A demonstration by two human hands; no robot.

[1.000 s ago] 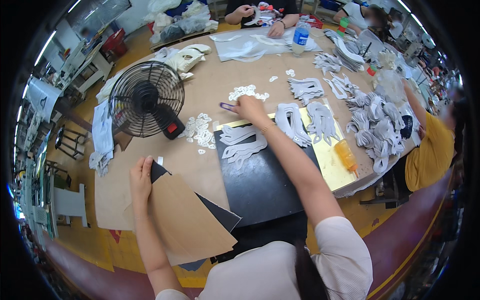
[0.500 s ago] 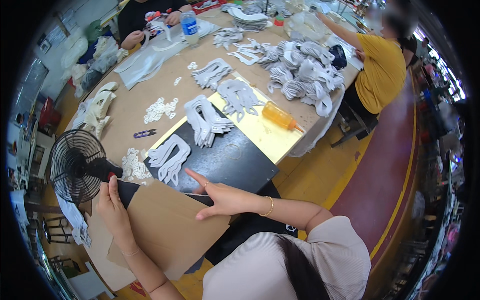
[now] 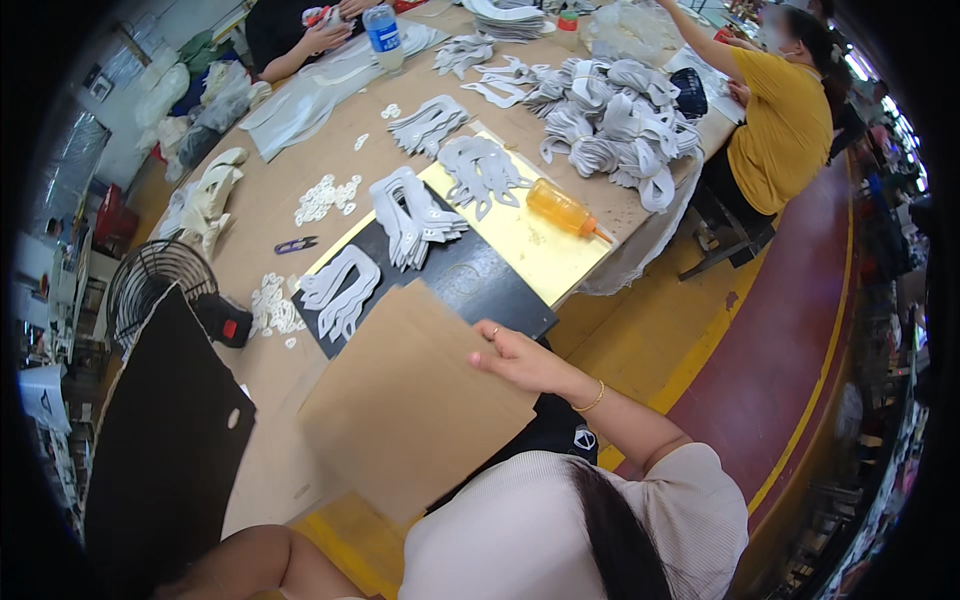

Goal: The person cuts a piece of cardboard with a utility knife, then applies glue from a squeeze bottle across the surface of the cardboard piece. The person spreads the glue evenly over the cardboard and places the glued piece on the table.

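My right hand (image 3: 515, 358) grips the right edge of a brown cardboard sheet (image 3: 410, 385), with its thumb on top. That sheet tilts over the table's near edge and overlaps a dark board (image 3: 490, 290) lying there. At the lower left a black sheet (image 3: 165, 430) with a small hole stands raised and tilted. My left forearm (image 3: 250, 565) reaches toward its bottom, where my left hand is hidden. Beyond the cardboard, grey shaped fabric pieces (image 3: 342, 285) lie fanned on the dark board, with another fanned stack (image 3: 412, 220) behind them.
A black fan (image 3: 165, 285) stands at the left, partly behind the black sheet. Small white rings (image 3: 327, 198), thread snips (image 3: 296, 245) and an orange squeeze bottle (image 3: 560, 208) lie on the table. Grey bundles (image 3: 620, 125) pile at the right. A yellow-shirted person (image 3: 790, 125) sits beyond; another works opposite.
The black sheet has come away from the cardboard to the left. My left hand has gone out of sight, down and left. My right hand has closed on the cardboard's edge.
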